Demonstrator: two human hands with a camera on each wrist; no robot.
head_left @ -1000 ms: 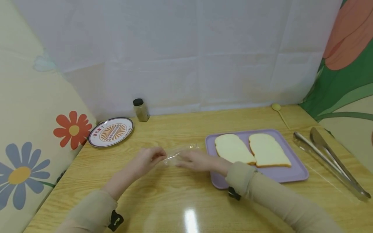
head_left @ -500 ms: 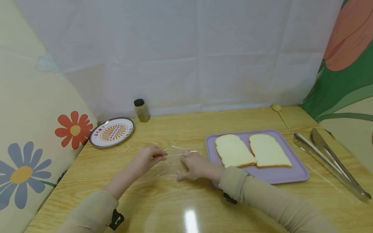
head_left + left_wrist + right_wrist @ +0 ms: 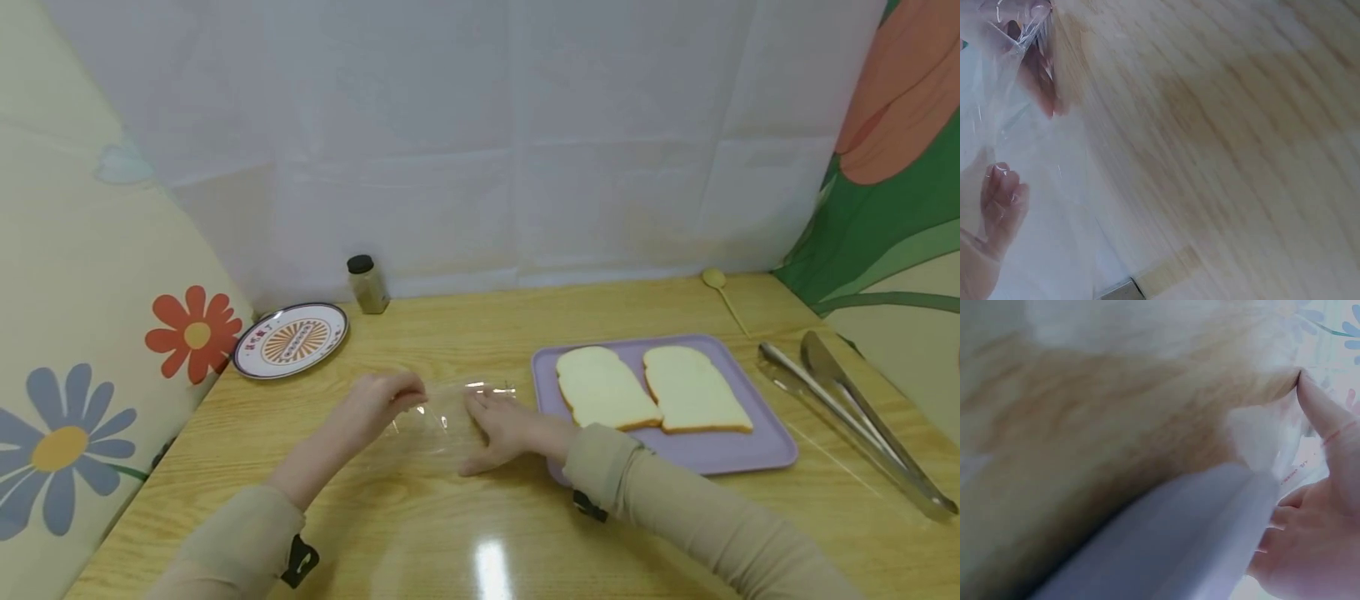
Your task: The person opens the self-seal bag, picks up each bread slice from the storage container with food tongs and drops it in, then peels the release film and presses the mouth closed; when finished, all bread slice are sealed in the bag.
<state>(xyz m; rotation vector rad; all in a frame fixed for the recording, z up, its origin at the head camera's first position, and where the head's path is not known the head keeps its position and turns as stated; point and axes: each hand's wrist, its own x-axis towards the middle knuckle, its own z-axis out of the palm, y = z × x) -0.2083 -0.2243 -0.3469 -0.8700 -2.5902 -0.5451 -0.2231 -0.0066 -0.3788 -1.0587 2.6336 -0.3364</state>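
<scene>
A thin clear plastic bag [image 3: 433,432] lies crumpled over the wooden table between the two hands. My left hand [image 3: 381,402] pinches its left side between thumb and fingertips, a little raised. Film hangs from the fingers [image 3: 1036,70] in the left wrist view. My right hand [image 3: 504,427] rests on the bag's right part with fingers stretched and thumb apart. Through the film, the left wrist view shows the right hand [image 3: 1002,209]. In the right wrist view the right hand [image 3: 1316,534] has its thumb held away from the other fingers, near red print on clear film.
Right beside the right hand is a purple tray [image 3: 720,458] bearing two bread slices [image 3: 693,392]. Metal tongs [image 3: 847,417] and a yellow spoon [image 3: 716,282] lie farther right. A printed plate [image 3: 292,340] and a black-capped jar [image 3: 367,285] stand back left.
The clear plastic has spread wider towards me. My right hand has shifted slightly and its fingers have spread out over the film. The left hand keeps its pinch near the same place.
</scene>
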